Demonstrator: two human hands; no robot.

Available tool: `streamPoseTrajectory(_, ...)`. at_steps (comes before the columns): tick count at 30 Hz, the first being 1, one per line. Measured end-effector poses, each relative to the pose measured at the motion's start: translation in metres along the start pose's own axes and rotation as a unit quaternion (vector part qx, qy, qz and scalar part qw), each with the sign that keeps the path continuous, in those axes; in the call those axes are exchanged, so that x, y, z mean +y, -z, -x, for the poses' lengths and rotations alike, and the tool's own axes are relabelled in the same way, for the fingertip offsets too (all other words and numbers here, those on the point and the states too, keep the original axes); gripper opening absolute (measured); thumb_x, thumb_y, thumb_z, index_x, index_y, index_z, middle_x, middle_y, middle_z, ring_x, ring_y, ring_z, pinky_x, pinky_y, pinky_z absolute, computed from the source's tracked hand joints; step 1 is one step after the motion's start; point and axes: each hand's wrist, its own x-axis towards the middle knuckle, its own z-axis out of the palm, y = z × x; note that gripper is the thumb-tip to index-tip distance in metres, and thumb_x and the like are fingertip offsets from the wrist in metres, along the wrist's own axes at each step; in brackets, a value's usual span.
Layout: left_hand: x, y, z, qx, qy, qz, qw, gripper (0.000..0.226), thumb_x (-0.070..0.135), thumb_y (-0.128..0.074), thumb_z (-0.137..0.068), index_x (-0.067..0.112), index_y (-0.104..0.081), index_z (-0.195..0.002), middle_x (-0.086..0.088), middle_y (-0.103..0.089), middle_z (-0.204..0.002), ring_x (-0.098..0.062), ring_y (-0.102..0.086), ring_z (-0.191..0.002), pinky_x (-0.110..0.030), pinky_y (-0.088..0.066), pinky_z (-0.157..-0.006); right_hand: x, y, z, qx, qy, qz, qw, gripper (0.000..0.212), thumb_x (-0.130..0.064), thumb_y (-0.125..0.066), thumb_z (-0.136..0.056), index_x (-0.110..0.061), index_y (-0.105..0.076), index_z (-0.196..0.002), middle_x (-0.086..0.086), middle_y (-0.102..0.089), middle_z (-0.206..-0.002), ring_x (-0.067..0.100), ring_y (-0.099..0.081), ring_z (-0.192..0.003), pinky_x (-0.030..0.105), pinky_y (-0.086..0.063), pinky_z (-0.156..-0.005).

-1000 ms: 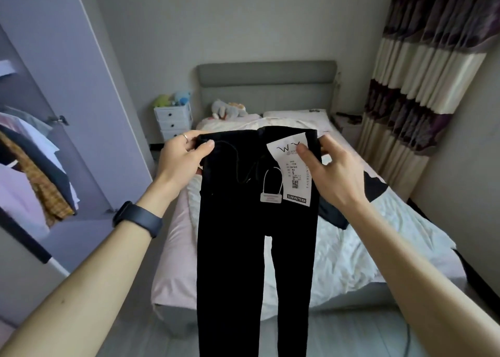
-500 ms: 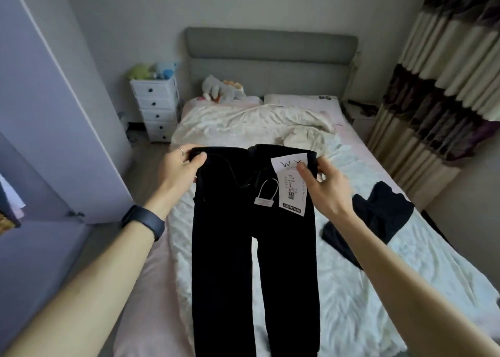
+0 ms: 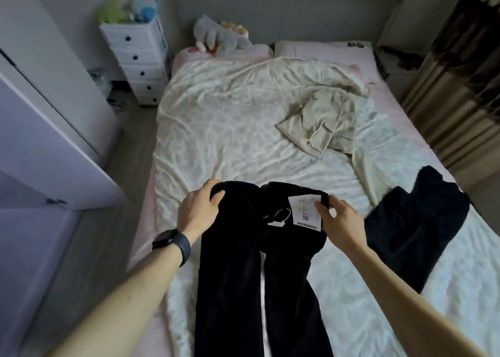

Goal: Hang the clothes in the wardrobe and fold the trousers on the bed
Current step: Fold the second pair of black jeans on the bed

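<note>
Far L: wardrobe door (image 3: 40, 140), pale lilac. Only its outer face is in view, so can't tell what's inside. Beyond it, by the wall, 1 white drawer unit (image 3: 138, 58): 5 dark knobs counted, all drawers shut, contents hidden. On top sit soft toys (image 3: 111, 10), a green one & a blue one, too blurred to count for sure.

Next, my L hand (image 3: 200, 210), w/ a dark watch (image 3: 173, 243) on the wrist & a ring (image 3: 210, 184) on one finger. Fingers are curled over the L corner of the waistband of the black trousers (image 3: 230, 275), thumb on the front, gripping cloth. The trousers, 1 pair, are at the near end of the bed (image 3: 216, 126), waist away from me. The 2 legs run side by side toward me over the white sheet & out the bottom edge. Can't tell whether the waist lies flat on the sheet or is a bit lifted.

Mid-waist: 1 white paper tag (image 3: 305, 210) w/ print, plus 1 small plastic loop tag (image 3: 278, 218) just L of it. My R hand (image 3: 341, 221) pinches the R corner of the waistband, thumb on the paper tag's edge.

Further up the bed: 1 grey plush (image 3: 219, 37) at the head end & 1 pillow (image 3: 319, 49) to its R. 1 crumpled beige garment (image 3: 322, 121) lies on the sheet, apart from the trousers. R of my R hand, 1 dark garment (image 3: 411, 226) lies near the bed's R edge. Far R: striped curtain (image 3: 465, 72).
</note>
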Motion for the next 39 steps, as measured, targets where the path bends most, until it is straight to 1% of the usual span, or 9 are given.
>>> streamPoseTrajectory(5, -0.017, -0.020, -0.051, 0.007, -0.037, -0.109, 0.993, 0.025, 0.040, -0.047, -0.104, 0.030, -0.056, -0.125, 0.009, -0.050, -0.065, -0.025, -0.054, -0.063, -0.033, -0.040, -0.052, 0.014, -0.036, -0.061, 0.012, -0.004, -0.011, 1.000, 0.026, -0.049, -0.051, -0.100, -0.027, -0.064, -0.105, 0.002, -0.067, -0.099, 0.029, -0.060, -0.092, 0.036, -0.040, -0.071)
streamPoseTrajectory(11, -0.030, -0.077, -0.178, 0.039, 0.024, -0.156, 0.987, 0.027, 0.038, -0.046, -0.104, 0.030, -0.051, -0.130, -0.005, -0.070, -0.107, -0.031, -0.064, -0.087, -0.035, -0.045, -0.065, 0.013, -0.106, -0.211, -0.006, -0.007, -0.026, 1.000, 0.029, -0.044, -0.057, -0.098, -0.027, -0.063, -0.120, 0.000, -0.072, -0.113, 0.027, -0.062, -0.093, 0.031, -0.038, -0.071)
streamPoseTrajectory(13, -0.039, -0.111, -0.195, 0.014, 0.071, -0.153, 0.986, 0.038, 0.037, -0.046, -0.104, 0.027, -0.043, -0.140, -0.007, -0.060, -0.130, -0.034, -0.061, -0.106, -0.040, -0.049, -0.073, 0.026, -0.138, -0.241, -0.065, -0.017, -0.014, 0.998, 0.045, -0.041, -0.060, -0.097, -0.029, -0.051, -0.139, 0.003, -0.064, -0.133, 0.029, -0.060, -0.116, 0.033, -0.044, -0.082)
streamPoseTrajectory(16, -0.071, -0.182, -0.180, -0.052, 0.085, -0.203, 0.974, 0.059, 0.038, -0.046, -0.103, 0.023, -0.024, -0.155, -0.005, -0.023, -0.162, -0.031, -0.035, -0.141, -0.048, -0.042, -0.106, 0.066, -0.202, -0.238, -0.132, -0.050, 0.018, 0.990, 0.067, -0.039, -0.060, -0.096, -0.022, -0.030, -0.155, 0.010, -0.043, -0.153, 0.034, -0.047, -0.133, 0.041, -0.044, -0.099)
streamPoseTrajectory(21, -0.109, -0.256, -0.099, -0.144, 0.045, -0.209, 0.966, 0.060, 0.046, -0.036, -0.104, 0.033, -0.017, -0.159, 0.000, -0.006, -0.169, -0.024, -0.011, -0.154, -0.049, -0.019, -0.122, 0.125, -0.247, -0.135, -0.117, -0.075, -0.040, 0.989, 0.061, -0.040, -0.059, -0.097, -0.017, -0.040, -0.149, 0.005, -0.043, -0.150, 0.027, -0.040, -0.136, 0.040, -0.037, -0.110)
streamPoseTrajectory(25, -0.108, -0.288, -0.046, -0.141, 0.109, -0.157, 0.971, 0.055, 0.043, -0.030, -0.106, 0.033, -0.020, -0.159, 0.001, -0.011, -0.169, -0.022, -0.005, -0.155, -0.053, -0.010, -0.123, 0.166, -0.244, -0.052, -0.124, -0.145, -0.064, 0.980, 0.057, -0.043, -0.062, -0.095, -0.022, -0.041, -0.144, -0.005, -0.053, -0.133, 0.014, -0.054, -0.117, 0.025, -0.044, -0.090)
streamPoseTrajectory(30, -0.093, -0.289, 0.002, -0.125, 0.039, -0.143, 0.981, 0.057, 0.045, -0.029, -0.103, 0.024, -0.032, -0.157, -0.003, -0.024, -0.166, -0.026, -0.015, -0.154, -0.057, -0.013, -0.122, 0.199, -0.222, 0.017, -0.168, -0.239, -0.107, 0.950, 0.021, -0.041, -0.067, -0.094, -0.027, -0.063, -0.108, -0.017, -0.069, -0.083, -0.005, -0.065, -0.072, 0.010, -0.045, -0.054)
streamPoseTrajectory(36, -0.106, -0.282, 0.057, -0.231, 0.036, -0.199, 0.952, 0.068, 0.063, -0.002, -0.097, 0.034, 0.015, -0.156, 0.010, 0.014, -0.167, -0.023, 0.016, -0.154, -0.060, -0.001, -0.122, 0.234, -0.182, 0.045, -0.095, -0.281, -0.042, 0.954, 0.018, -0.040, -0.065, -0.094, -0.033, -0.059, -0.078, -0.018, -0.065, -0.065, -0.003, -0.061, -0.064, 0.017, -0.040, -0.051)
streamPoseTrajectory(39, -0.105, -0.285, 0.054, -0.241, 0.042, -0.204, 0.948, 0.070, 0.064, -0.006, -0.097, 0.032, 0.012, -0.158, 0.010, 0.016, -0.167, -0.023, 0.019, -0.153, -0.062, 0.000, -0.122, 0.242, -0.179, 0.038, -0.215, -0.266, 0.033, 0.939, 0.008, -0.043, -0.062, -0.094, -0.035, -0.060, -0.092, -0.018, -0.063, -0.078, 0.007, -0.059, -0.072, 0.028, -0.043, -0.058)
